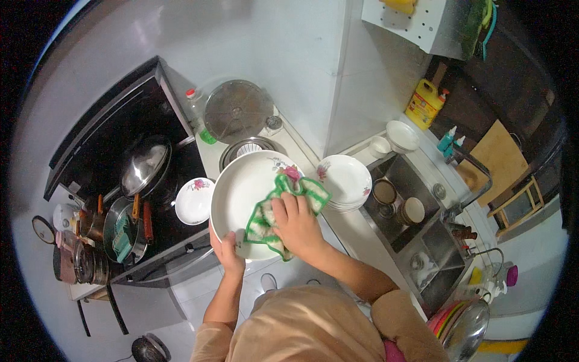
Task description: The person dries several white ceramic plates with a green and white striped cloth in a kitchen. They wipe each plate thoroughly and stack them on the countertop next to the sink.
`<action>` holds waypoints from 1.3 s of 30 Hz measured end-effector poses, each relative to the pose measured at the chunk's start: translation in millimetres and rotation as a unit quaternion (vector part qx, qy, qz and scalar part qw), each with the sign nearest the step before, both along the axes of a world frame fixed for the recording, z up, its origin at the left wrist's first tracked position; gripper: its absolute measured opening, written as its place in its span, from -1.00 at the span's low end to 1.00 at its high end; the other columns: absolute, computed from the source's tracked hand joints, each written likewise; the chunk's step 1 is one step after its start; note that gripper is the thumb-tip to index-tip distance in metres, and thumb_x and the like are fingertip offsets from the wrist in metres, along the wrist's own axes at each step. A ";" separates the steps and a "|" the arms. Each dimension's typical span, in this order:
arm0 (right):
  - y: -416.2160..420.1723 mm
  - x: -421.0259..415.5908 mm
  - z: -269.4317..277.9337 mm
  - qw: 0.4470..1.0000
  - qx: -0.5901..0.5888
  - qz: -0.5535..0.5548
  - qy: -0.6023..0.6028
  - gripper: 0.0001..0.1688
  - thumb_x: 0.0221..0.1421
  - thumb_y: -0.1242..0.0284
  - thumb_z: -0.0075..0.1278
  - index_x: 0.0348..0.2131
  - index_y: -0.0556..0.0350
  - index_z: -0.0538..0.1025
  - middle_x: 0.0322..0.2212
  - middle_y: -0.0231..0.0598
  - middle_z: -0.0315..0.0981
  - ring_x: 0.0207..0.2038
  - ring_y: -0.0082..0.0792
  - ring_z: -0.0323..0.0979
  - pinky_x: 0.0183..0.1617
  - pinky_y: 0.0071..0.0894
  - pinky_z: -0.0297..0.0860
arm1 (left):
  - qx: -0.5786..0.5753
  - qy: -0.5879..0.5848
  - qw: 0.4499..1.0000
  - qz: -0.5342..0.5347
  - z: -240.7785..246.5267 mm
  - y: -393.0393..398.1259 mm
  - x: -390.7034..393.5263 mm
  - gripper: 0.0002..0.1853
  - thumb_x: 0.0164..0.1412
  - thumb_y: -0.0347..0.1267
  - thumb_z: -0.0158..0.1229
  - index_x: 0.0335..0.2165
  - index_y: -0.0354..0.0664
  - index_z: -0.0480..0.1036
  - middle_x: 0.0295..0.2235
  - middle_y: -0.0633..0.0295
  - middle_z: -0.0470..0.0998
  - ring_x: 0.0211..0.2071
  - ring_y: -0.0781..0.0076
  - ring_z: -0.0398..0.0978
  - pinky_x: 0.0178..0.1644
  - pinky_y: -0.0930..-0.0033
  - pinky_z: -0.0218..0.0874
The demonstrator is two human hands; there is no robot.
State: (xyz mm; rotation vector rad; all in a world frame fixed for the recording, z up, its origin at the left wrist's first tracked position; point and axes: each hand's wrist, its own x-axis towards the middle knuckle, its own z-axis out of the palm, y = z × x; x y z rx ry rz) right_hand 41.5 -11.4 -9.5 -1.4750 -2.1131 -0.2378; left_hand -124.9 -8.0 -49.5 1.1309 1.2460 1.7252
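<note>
A large white plate (239,194) with a pink rose print is held up in front of me, tilted toward the camera. My left hand (228,253) grips its lower left rim, thumb on the inner face. A green-and-white striped cloth (267,217) lies bunched against the plate's right side. Over it, my right hand (296,221) presses with bent fingers, gripping the cloth. To the right, a stack of flowered white plates (346,181) stands on the counter. Another flowered white dish (194,201) sits left of the held plate, partly hidden behind it.
Right of me is a double steel sink (416,267) with brown bowls (411,211) and a faucet (461,208). White bowls (402,135) stand at its far corner. On the left, the stove (149,104) bears a lidded wok (145,169) and a pan (108,231). A round metal lid (239,111) leans against the wall.
</note>
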 end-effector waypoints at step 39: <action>12.7 15.3 1.0 0.899 -0.150 0.395 0.113 -0.80 -0.36 0.60 -0.15 -0.55 0.04 0.41 -0.33 -0.37 0.32 -0.18 -0.26 0.20 -0.10 -0.28 0.13 | -0.017 -0.073 0.990 -0.123 23.8 16.6 -9.4 -0.45 0.08 -0.21 -0.15 -0.03 -0.38 0.12 -0.14 0.07 0.27 -0.14 0.40 0.22 -0.06 0.44 0.02</action>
